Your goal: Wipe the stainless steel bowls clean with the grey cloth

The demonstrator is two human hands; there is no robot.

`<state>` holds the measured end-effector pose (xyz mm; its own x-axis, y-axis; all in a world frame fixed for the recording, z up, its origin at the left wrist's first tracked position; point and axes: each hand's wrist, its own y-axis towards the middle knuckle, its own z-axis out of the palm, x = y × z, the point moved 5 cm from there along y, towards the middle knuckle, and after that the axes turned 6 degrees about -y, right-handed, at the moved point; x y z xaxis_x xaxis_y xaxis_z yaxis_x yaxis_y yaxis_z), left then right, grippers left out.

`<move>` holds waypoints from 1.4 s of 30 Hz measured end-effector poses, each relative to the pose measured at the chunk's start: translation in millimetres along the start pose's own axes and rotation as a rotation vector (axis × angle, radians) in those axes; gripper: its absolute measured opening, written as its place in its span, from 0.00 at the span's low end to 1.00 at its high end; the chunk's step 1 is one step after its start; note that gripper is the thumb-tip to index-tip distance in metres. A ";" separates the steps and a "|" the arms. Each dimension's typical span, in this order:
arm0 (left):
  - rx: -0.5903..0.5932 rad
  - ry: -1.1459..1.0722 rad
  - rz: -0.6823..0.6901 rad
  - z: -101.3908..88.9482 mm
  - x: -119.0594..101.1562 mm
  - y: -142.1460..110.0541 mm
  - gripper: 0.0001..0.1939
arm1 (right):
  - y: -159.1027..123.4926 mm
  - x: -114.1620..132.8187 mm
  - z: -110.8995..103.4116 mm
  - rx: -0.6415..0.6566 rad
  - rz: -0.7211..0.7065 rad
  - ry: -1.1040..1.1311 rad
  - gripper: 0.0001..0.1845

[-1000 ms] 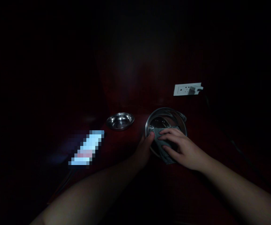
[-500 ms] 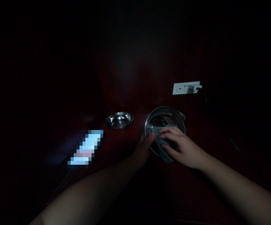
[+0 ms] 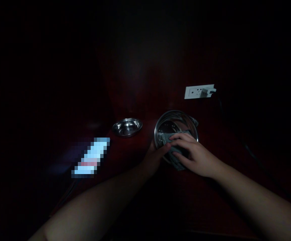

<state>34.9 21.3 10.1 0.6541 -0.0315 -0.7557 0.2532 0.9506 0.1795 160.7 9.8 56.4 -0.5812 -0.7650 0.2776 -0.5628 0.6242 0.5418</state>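
Note:
A shiny metal pot (image 3: 164, 126) with a handle at its far right side is tipped so its open mouth faces me. My left hand (image 3: 157, 155) grips its near left rim, the thumb over the edge and the other fingers hidden behind the wall. A grey-green cloth (image 3: 167, 139) lies partly inside the pot and hangs over the near rim. My right hand (image 3: 190, 152) presses this cloth against the inside, its fingers curved over the fabric.
A shallow metal dish (image 3: 127, 128) stands left of the pot on the dark red table (image 3: 125, 154). Further left glows a phone screen (image 3: 91, 159), blurred into blocks, with a cable below it. On the back wall is a white socket (image 3: 195, 92) with a plug; a dark cord runs down the right.
The whole view has shifted slightly, so things sit a little higher. My left thumb has moved a bit further over the rim, towards the cloth; both holds stay the same.

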 end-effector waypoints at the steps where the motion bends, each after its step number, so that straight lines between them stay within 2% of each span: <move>1: -0.002 -0.001 0.004 0.0 -0.2 -0.1 0.21 | 0.0 0.2 0.2 0.001 -0.002 -0.001 0.13; 9: -0.020 0.008 0.023 1.6 -2.7 0.9 0.25 | -1.7 0.2 1.4 0.022 -0.015 -0.003 0.14; 16: -0.059 -0.003 -0.016 2.0 -1.1 -0.6 0.19 | -0.4 1.4 0.7 0.025 -0.021 -0.002 0.15; 42: -0.056 0.009 0.016 2.0 -2.8 0.1 0.17 | -0.4 3.7 0.0 0.038 -0.044 0.021 0.15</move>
<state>34.5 20.8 13.5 0.6515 -0.0139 -0.7585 0.2022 0.9669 0.1559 158.8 6.7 57.2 -0.5432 -0.7945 0.2714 -0.6097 0.5955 0.5230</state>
